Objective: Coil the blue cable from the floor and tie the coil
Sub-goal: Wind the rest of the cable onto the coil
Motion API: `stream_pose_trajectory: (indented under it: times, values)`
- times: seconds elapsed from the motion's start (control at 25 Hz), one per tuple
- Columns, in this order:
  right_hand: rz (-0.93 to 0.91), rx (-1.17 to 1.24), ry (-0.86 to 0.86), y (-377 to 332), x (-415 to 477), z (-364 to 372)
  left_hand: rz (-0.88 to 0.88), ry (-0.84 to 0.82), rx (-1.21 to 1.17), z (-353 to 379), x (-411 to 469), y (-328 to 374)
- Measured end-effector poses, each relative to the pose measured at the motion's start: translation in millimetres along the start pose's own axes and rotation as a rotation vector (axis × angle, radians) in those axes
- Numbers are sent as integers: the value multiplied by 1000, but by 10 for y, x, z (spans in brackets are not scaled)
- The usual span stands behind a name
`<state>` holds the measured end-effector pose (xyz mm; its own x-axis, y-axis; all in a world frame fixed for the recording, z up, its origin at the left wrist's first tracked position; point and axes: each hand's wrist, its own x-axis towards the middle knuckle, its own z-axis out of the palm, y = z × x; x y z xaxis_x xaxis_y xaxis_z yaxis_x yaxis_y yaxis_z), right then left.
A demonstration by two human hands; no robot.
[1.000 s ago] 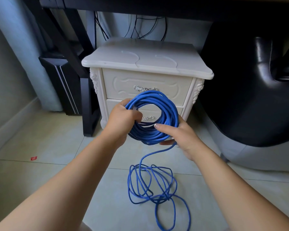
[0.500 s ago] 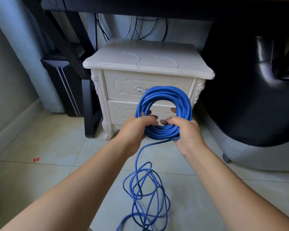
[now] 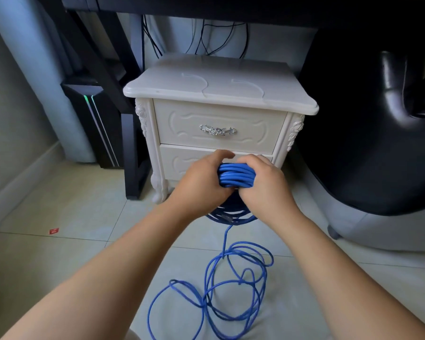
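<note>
Pale floor tiles (image 3: 59, 278) carry loose loops of the blue cable (image 3: 204, 304) nearest the camera. One strand rises to the coil (image 3: 236, 176), held edge-on. The left hand (image 3: 201, 185) grips its left side and the right hand (image 3: 265, 185) its right. Just behind stands a white nightstand (image 3: 219, 87), with a black chair (image 3: 366, 143) to its right.

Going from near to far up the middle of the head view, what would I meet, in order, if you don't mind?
loose blue cable on the floor → coil gripped between the left hand and the right hand → white nightstand with its silver drawer handle → black wires hanging by the wall behind
</note>
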<state>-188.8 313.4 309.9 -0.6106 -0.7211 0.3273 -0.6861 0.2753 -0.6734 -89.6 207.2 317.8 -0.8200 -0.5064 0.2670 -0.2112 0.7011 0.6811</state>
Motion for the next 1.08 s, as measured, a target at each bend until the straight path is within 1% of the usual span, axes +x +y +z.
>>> stream_pose_trajectory:
  times: [0.08,0.2,0.28,0.36,0.48,0.64,0.72,0.8,0.84,0.88,0.96,1.08]
  values:
    - [30,43,33,-33,-17,6,-55,117,3,22,10,17]
    - [151,212,41,-28,13,-41,-127,156,-134,25,17,12]
    - [260,340,25,20,35,-76,-200,186,-286,6,27,2]
    - [358,464,10,68,32,-89,-271,237,-492,-27,43,18]
    - [467,612,-19,102,3,-71,-379,311,-776,-50,67,61]
    - [493,836,-15,85,-24,29,-516,378,-1046,-48,76,106]
    - [483,995,-25,59,-29,73,-602,363,-1167,-14,66,114]
    - [479,1078,0,61,-12,96,-658,306,-1308,40,47,108]
    - [485,1066,47,70,2,107,-664,273,-1344,72,33,103]
    - [491,1027,104,73,11,113,-665,242,-1327,104,18,87]
    - [509,930,200,69,9,106,-665,172,-1208,140,-2,53]
    - [520,838,221,69,18,7,-635,59,-1029,97,7,26]
